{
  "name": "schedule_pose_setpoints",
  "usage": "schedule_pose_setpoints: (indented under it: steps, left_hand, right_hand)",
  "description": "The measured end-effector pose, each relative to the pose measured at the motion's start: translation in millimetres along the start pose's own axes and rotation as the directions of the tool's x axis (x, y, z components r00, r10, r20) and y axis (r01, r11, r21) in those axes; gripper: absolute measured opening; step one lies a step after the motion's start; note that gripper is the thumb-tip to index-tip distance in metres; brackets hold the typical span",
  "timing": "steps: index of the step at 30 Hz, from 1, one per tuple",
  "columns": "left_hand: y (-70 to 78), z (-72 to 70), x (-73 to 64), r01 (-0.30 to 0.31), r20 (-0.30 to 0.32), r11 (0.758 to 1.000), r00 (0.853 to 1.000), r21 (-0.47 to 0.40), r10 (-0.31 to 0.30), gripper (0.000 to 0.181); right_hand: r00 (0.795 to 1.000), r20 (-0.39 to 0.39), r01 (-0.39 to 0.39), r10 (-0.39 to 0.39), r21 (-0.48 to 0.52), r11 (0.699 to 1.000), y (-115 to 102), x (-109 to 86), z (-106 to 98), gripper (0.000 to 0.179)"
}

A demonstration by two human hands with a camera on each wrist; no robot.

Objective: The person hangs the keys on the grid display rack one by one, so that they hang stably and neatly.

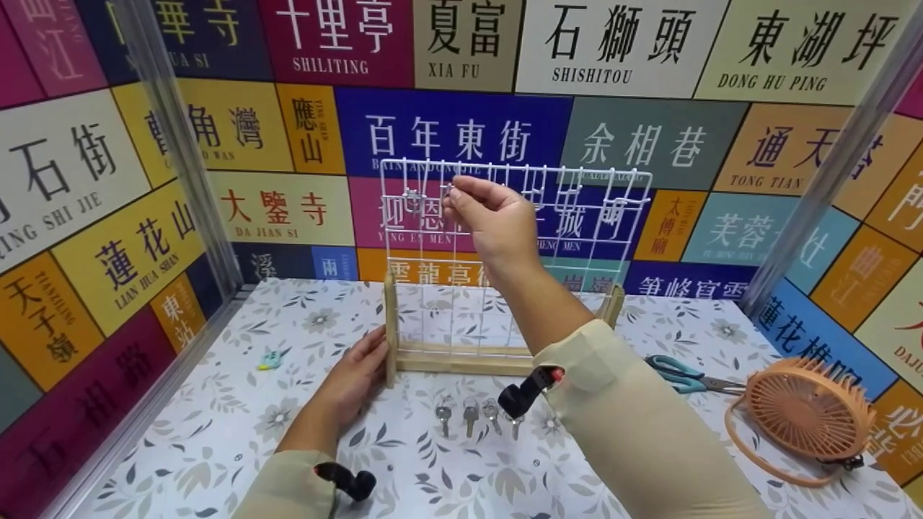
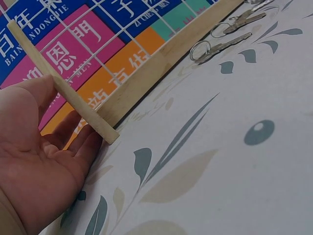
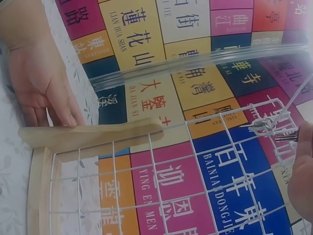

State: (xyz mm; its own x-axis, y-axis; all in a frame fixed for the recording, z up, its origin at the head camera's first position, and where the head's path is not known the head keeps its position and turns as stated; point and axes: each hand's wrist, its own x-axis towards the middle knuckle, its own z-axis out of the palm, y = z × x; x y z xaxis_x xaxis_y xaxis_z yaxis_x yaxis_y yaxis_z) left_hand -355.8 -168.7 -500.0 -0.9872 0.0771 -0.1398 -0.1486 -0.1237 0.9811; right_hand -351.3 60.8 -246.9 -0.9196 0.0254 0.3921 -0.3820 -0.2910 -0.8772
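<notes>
A white wire grid (image 1: 461, 259) stands upright in a wooden base (image 1: 461, 362), with several hooks along its upper part. My left hand (image 1: 360, 371) holds the left wooden upright (image 2: 68, 93), thumb on one side and fingers on the other. My right hand (image 1: 501, 220) is raised at the grid's upper left, thumb and forefinger pinched together. Between those fingertips a small dark metal piece (image 3: 287, 137) shows, close to a wire hook (image 3: 264, 126); its kind is mostly hidden. Several keys (image 1: 471, 414) with rings lie on the table before the base.
Teal-handled pliers (image 1: 681, 375) and an orange fan (image 1: 807, 411) lie to the right. A small teal and yellow item (image 1: 270, 359) is at left on the patterned tablecloth (image 1: 216, 432). Sign-covered walls (image 1: 454, 130) and clear corner posts (image 1: 180, 137) enclose the table.
</notes>
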Motion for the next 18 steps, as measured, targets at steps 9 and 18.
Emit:
schedule_pose_setpoints:
  steps: [9, 18]
  left_hand:
    - [1.5, -0.3, 0.2, 0.020, -0.004, 1.000, 1.000, 0.010, -0.020, 0.046]
    - [1.3, -0.9, -1.0, 0.012, -0.001, 1.000, 1.000, 0.025, -0.012, 0.046]
  right_hand:
    - [1.000, -0.002, -0.020, 0.020, -0.065, 0.998, 12, -2.2, -8, 0.023]
    - [0.997, 0.012, -0.071, 0.071, -0.050, 0.996, 36, -24.0, -43, 0.026]
